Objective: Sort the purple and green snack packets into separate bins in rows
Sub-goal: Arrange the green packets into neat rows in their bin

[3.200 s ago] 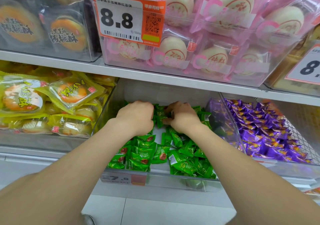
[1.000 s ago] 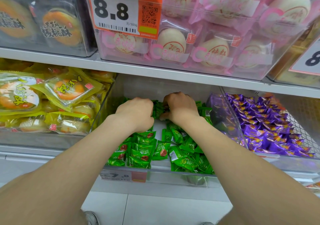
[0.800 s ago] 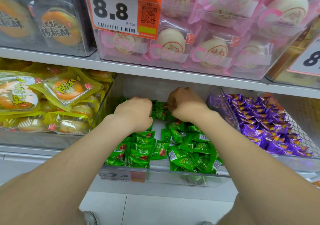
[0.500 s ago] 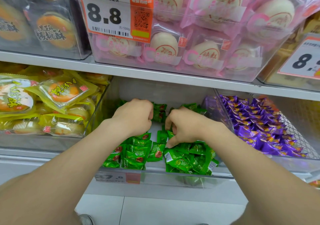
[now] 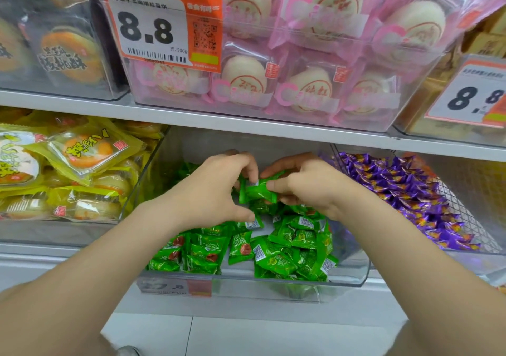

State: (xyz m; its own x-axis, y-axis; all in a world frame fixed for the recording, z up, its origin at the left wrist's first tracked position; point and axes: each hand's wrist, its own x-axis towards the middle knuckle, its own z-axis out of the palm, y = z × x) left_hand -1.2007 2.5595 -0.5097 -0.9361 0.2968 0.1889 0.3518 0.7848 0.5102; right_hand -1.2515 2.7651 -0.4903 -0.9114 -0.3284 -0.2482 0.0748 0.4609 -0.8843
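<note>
Green snack packets point(image 5: 246, 249) in shiny foil lie heaped at the front of a clear plastic bin point(image 5: 273, 283), on the near side of both hands. Just beyond them the left hand point(image 5: 213, 191) and the right hand point(image 5: 309, 188) meet over the middle of the bin. Between them they hold a single green packet point(image 5: 257, 193) just above the heap. The left fingertips pinch its left end, and the right thumb and fingers grip its right end.

Outward of the right hand, past the bin wall, purple snack packets point(image 5: 405, 199) fill the neighbouring bin. Outward of the left hand sit yellow-wrapped round cakes point(image 5: 76, 158). Above the hands runs a white shelf point(image 5: 191, 120). It carries pink-wrapped white buns point(image 5: 301, 63) and an orange-and-white price tag point(image 5: 161, 30) reading 8.8.
</note>
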